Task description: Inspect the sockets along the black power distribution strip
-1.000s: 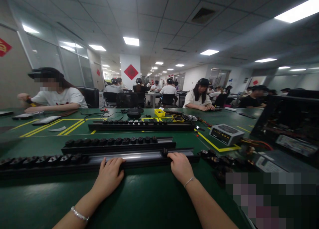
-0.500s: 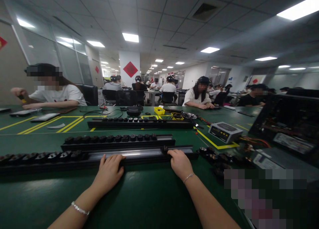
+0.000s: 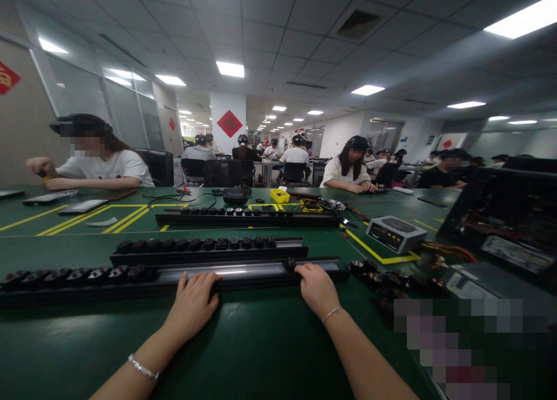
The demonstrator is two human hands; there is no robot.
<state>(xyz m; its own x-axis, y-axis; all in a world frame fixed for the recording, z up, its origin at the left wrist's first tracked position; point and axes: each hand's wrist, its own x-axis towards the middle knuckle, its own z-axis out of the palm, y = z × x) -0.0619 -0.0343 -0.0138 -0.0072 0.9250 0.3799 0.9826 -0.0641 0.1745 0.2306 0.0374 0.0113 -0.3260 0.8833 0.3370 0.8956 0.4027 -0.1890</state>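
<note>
A long black power track (image 3: 252,270) lies crosswise in front of me, with a shiny grey channel. Black socket modules (image 3: 82,276) with pins or prongs on top line its left part. My left hand (image 3: 194,304) rests on the track's near edge around the middle, fingers apart and holding nothing. Toward the right end, my right hand (image 3: 319,292) pinches a single black module (image 3: 289,264) sitting in the channel; the fingertips partly hide it. Just behind, a second track (image 3: 209,253) carries a row of similar modules.
A third track (image 3: 243,219) lies farther back. Loose black modules (image 3: 369,271) are heaped at right, near a grey power supply box (image 3: 395,233) and an open computer case (image 3: 500,214). A yellow tray (image 3: 279,196) stands beyond. Co-workers sit across the green table (image 3: 261,342).
The whole view has shifted slightly, moving everything a little down and right. Both hands and the black module keep about the same places along the track.
</note>
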